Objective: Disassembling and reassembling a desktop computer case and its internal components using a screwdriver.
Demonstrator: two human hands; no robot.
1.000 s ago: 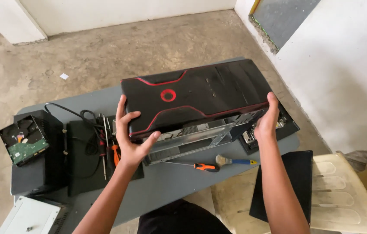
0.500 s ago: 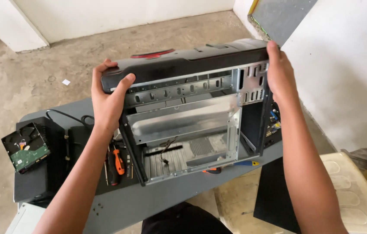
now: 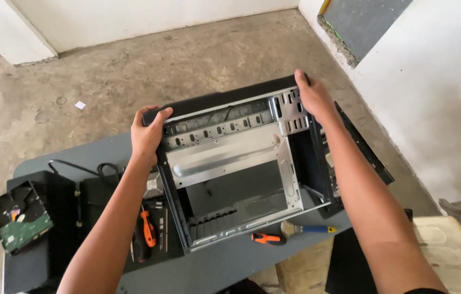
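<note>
On top of the grey table (image 3: 241, 267) sits an open computer case (image 3: 241, 179), bare metal inside facing up, black outer shell around it. Left hand (image 3: 147, 133) grips the far-left corner of the case, fingers curled over the top edge, thumb on the inner metal rail. Right hand (image 3: 313, 98) clamps the far-right corner, fingers wrapped over the black rim, palm against the perforated back plate. Both hands closed on the case, both arms reaching forward from the bottom of view. Case looks tilted toward the camera (near edge on the table, far edge raised; hard to be sure). Just in front of the case: an orange-handled tool (image 3: 266, 238) and a brush (image 3: 306, 229) with a blue and yellow handle, lying side by side. Left of the case, under the left forearm: an orange screwdriver (image 3: 148, 228) on a black panel (image 3: 99, 201). Far left: a hard drive (image 3: 19, 216), green board up, resting on a black box (image 3: 50, 239). Black cable (image 3: 86, 167) loops behind the panel. Concrete floor (image 3: 132, 65) beyond the table.
</note>
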